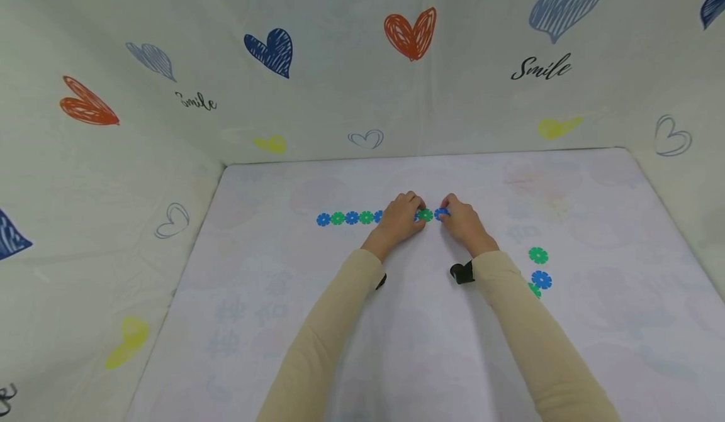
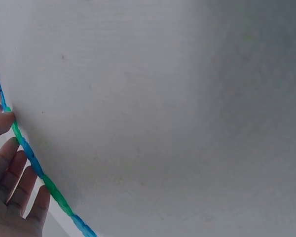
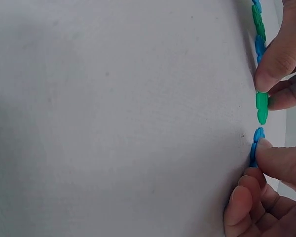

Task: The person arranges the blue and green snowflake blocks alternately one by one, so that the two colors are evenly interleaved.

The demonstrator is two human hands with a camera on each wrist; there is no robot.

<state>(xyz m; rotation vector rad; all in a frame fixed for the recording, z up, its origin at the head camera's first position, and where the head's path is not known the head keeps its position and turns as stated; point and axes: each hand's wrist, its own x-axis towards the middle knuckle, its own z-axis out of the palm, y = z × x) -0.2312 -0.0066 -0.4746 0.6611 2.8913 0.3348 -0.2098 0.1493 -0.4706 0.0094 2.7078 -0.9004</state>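
A straight row of joined flower-shaped discs [image 1: 352, 218], alternately blue and green, lies on the white table, part of it covered by my left hand [image 1: 401, 219]. The thumb and a finger of that hand pinch the row near its right end, at the green flower disc [image 1: 427, 215]. My right hand [image 1: 463, 224] holds a single blue flower disc [image 1: 441, 212] between thumb and finger, just right of the green one. In the right wrist view a narrow gap separates the blue disc [image 3: 255, 148] from the green end disc [image 3: 262, 106]. The left wrist view shows the row edge-on beside spread left fingers [image 2: 19, 185].
To the right of my right forearm lie a loose green disc [image 1: 538, 255] and a blue disc [image 1: 541, 279], with another green disc [image 1: 534, 291] partly hidden beside it. A pale cloth wall [image 1: 328, 114] printed with hearts rises behind the table's far edge and along its sides.
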